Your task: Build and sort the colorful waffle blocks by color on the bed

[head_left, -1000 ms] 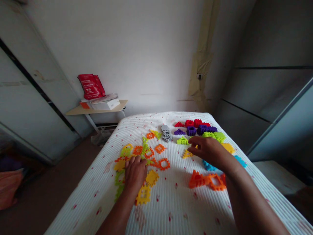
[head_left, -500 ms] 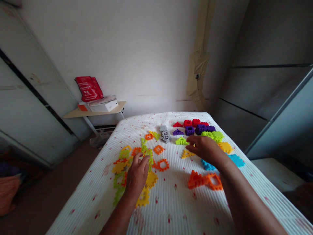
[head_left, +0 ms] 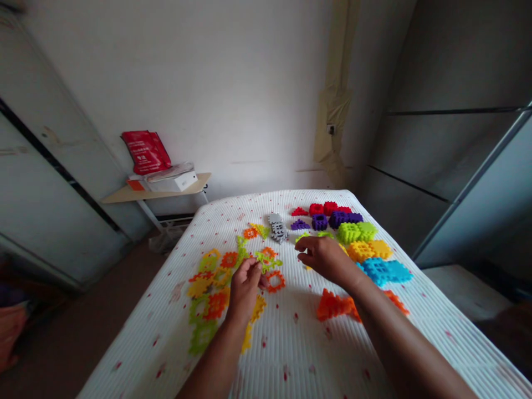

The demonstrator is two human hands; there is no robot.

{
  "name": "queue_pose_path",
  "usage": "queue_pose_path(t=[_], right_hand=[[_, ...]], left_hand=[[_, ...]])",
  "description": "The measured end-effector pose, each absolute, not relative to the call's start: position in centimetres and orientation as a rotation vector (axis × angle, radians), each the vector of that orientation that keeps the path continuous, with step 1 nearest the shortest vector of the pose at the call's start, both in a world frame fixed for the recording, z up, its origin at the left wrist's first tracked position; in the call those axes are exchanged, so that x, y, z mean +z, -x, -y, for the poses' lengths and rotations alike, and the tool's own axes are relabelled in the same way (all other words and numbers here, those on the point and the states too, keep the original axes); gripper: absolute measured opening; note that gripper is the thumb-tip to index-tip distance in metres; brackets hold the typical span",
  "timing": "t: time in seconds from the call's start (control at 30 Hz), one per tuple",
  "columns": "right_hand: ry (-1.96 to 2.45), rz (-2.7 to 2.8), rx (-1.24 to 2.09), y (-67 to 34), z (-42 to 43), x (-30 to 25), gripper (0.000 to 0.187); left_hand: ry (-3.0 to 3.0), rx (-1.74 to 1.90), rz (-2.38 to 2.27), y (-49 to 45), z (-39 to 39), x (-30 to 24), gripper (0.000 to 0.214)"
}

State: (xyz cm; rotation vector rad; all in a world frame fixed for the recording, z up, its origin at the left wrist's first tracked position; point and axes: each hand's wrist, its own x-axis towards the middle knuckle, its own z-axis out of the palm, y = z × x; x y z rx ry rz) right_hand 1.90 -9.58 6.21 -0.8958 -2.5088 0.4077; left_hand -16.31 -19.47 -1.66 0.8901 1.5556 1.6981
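Two bare hands work over plastic lattice pieces on a white ribbed bed cover [head_left: 291, 354], seen from the head camera. The left hand [head_left: 245, 291] presses its fingers [head_left: 253, 269] together just beside a lime-green piece [head_left: 266, 260]; whether they grip it cannot be told. Yellow, orange and green pieces [head_left: 205, 296] lie left of those fingers. The right hand [head_left: 326, 259] holds its fingers [head_left: 305, 256] loosely curled and apart, with red and purple blocks [head_left: 326, 216] beyond them, blue blocks [head_left: 384, 271] to their right and orange pieces [head_left: 334, 306] nearer the person.
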Motion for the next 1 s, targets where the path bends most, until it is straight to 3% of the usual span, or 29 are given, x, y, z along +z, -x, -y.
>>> queue_pose_path(t=[0.23, 0.73, 1.0], right_hand=[[0.776, 2.517, 0.563, -1.0, 9.7, 5.3, 0.014], [0.637, 2.312, 1.330, 0.2, 9.8, 3.4, 0.005], [0.680, 2.432, 1.198, 0.4, 10.8, 3.7, 0.006]], left_hand=[[-0.854, 1.691, -1.468, 15.8, 19.9, -2.2, 0.036], [-1.145, 1.645, -1.358, 16.3, 20.9, -2.6, 0.025], [-1.237, 1.616, -1.400, 16.5, 21.0, -3.2, 0.020]])
